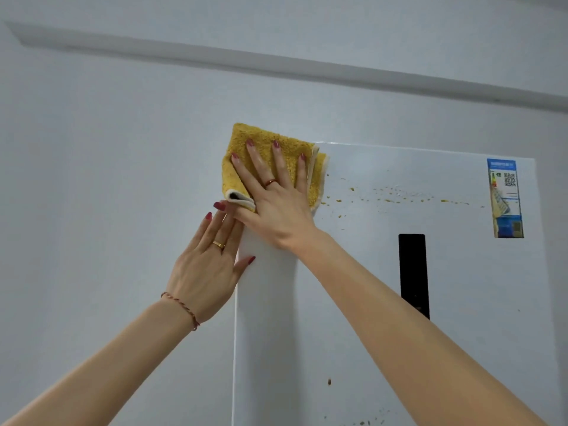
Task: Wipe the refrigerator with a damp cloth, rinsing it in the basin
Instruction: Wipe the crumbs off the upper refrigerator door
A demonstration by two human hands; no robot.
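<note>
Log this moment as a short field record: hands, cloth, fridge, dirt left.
right hand: fingers spread flat, pressing the yellow cloth
left hand: open, resting on the refrigerator left edge
cloth position: folded, at the door's top left corner
dirt left: yellowish splatter to the right of the cloth, toward the energy label

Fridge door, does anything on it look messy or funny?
Yes. Yellow-brown splatters run across the top of the refrigerator door, right of the yellow cloth under the right hand. One more brown spot sits lower down. The label looks wrinkled at its lower part.
</note>
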